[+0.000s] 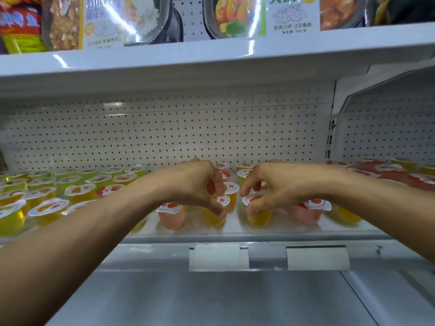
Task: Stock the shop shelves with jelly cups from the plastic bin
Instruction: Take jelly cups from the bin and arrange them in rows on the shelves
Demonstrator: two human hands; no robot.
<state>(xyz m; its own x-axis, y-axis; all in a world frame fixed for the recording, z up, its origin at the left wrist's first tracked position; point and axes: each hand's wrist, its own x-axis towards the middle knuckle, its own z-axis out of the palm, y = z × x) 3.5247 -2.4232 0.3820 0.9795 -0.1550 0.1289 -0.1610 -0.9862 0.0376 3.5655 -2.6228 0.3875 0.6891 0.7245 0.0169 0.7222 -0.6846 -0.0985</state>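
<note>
Head view: stocking well under way. Block of yellow jelly cups (47, 208) fills left part of shelf (235, 228); red cups (395, 175) stand far right. Middle rows part-filled, gaps remain. At near row, left hand (197, 184) curled, thumb and fingers pinching yellow cup (214, 218); right hand (275, 187) likewise clamped on second yellow cup (260, 218) just beside. Cups seated or just above shelf: cannot tell. Plastic bin out of view, remaining stock unknown. White pegboard (164, 132) behind; upper shelf (211, 60) carries packaged meals (131, 17); blank price tags (219, 257) on near rail.
</note>
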